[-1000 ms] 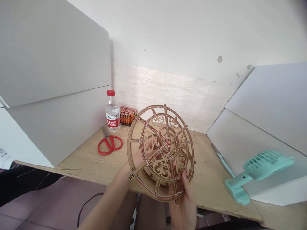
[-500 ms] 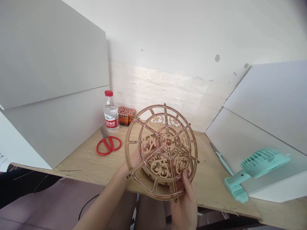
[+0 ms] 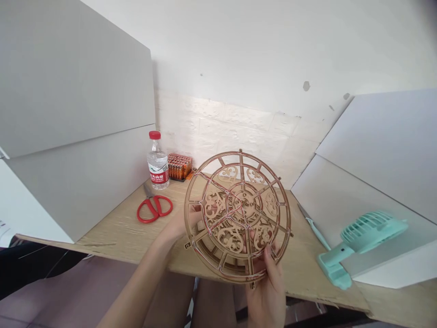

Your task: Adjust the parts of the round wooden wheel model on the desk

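Observation:
A round gold openwork wheel frame (image 3: pixel 251 248) with spokes, a central hub and curled ornaments is held up over the table, tilted toward me. Thin red and white wires run along its rings and spokes. Behind its front ring another ring shows at the lower left. My right hand (image 3: pixel 268 282) grips the lower right rim, thumb on the front and fingers behind. My left hand (image 3: pixel 193 216) reaches behind the left side and closes on the frame from the back; its fingers are mostly hidden by the openwork.
Red-handled scissors (image 3: pixel 155 208) lie on the wooden table (image 3: pixel 112 232) at the left. Behind them stand a red-capped water bottle (image 3: pixel 158 166) and a block of orange batteries (image 3: pixel 180 167). A mint-green fan (image 3: pixel 372 232) and a knife (image 3: pixel 317 232) lie at the right, beside white panels.
The wheel frame has shifted slightly to the right and turned a little, with both hands moving along. The hold of the right hand looks the same.

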The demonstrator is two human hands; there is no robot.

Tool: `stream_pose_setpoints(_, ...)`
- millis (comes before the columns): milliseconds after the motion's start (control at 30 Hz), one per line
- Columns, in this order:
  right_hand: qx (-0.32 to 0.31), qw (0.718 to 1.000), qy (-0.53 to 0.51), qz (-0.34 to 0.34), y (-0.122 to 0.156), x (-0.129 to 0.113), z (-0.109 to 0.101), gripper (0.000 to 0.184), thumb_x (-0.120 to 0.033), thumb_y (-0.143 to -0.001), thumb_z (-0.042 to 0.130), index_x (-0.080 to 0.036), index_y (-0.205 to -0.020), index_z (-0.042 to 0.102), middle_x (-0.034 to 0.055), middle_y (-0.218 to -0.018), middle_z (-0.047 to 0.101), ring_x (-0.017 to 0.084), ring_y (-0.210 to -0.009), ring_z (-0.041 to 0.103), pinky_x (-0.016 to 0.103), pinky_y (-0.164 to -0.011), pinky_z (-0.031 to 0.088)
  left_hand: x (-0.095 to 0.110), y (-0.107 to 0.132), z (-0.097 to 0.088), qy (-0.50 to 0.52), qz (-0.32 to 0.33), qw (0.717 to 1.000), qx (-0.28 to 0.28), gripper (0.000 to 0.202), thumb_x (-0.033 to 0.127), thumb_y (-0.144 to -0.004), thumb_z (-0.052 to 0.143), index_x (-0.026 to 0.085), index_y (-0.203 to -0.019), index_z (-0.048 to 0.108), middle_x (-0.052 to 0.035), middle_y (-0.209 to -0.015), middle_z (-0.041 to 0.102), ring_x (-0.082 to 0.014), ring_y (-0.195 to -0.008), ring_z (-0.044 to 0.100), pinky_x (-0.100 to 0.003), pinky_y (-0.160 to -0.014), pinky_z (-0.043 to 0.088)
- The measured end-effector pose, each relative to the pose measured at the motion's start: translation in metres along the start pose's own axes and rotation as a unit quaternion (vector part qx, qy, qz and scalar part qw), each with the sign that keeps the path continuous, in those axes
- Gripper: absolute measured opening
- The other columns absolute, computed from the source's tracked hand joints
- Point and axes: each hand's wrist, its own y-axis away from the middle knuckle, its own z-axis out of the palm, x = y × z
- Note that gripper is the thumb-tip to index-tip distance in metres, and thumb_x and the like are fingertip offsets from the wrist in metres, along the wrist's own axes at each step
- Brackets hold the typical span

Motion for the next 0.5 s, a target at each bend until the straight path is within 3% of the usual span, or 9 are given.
stream_pose_setpoints(167,-0.005,1.000,0.009,-0.016,-0.001,-0.001,-0.002,0.066,-0.031,-0.080,0.067,-0.031,-0.139,0.040,0.0061,-0.130,0.058,0.021,-0.108,0.063,0.035,-0.085,0.056,0.001,0.006,-0.018,-0.051,-0.007,0.998,-0.023,0.038,0.040,-0.077,0.064,0.016,-0.106,0.066,-0.0091,-0.103,0.070,-0.0251,-0.091,0.064,-0.037,-0.081,0.050)
stream_pose_setpoints(300,0.009,1.000,-0.002,-0.011,-0.003,-0.003,-0.001,0.065,-0.029,-0.079,0.068,-0.031,-0.138,0.042,0.0053,-0.127,0.060,0.020,-0.105,0.064,0.032,-0.082,0.057,0.000,0.009,-0.028,-0.101,0.045,0.992,0.064,0.039,0.043,-0.079,0.063,0.018,-0.108,0.064,-0.0091,-0.113,0.066,-0.0264,-0.104,0.060,-0.039,-0.090,0.047)
stream_pose_setpoints(400,0.023,1.000,-0.018,0.001,-0.002,-0.003,0.001,0.064,-0.028,-0.077,0.070,-0.031,-0.136,0.045,0.0048,-0.126,0.060,0.019,-0.102,0.065,0.031,-0.081,0.057,0.002,0.012,-0.020,-0.174,0.131,0.970,0.106,0.051,0.039,-0.079,0.064,0.026,-0.127,0.053,-0.0069,-0.134,0.053,-0.0267,-0.123,0.048,-0.040,-0.100,0.041)
stream_pose_setpoints(500,0.027,0.999,-0.021,0.018,0.001,0.001,0.005,0.063,-0.028,-0.075,0.071,-0.031,-0.134,0.047,0.0049,-0.124,0.062,0.018,-0.100,0.066,0.031,-0.080,0.057,0.000,0.013,0.000,-0.165,0.175,0.968,0.066,0.062,0.040,-0.076,0.066,0.027,-0.134,0.048,-0.0083,-0.130,0.056,-0.0283,-0.126,0.046,-0.042,-0.104,0.039)
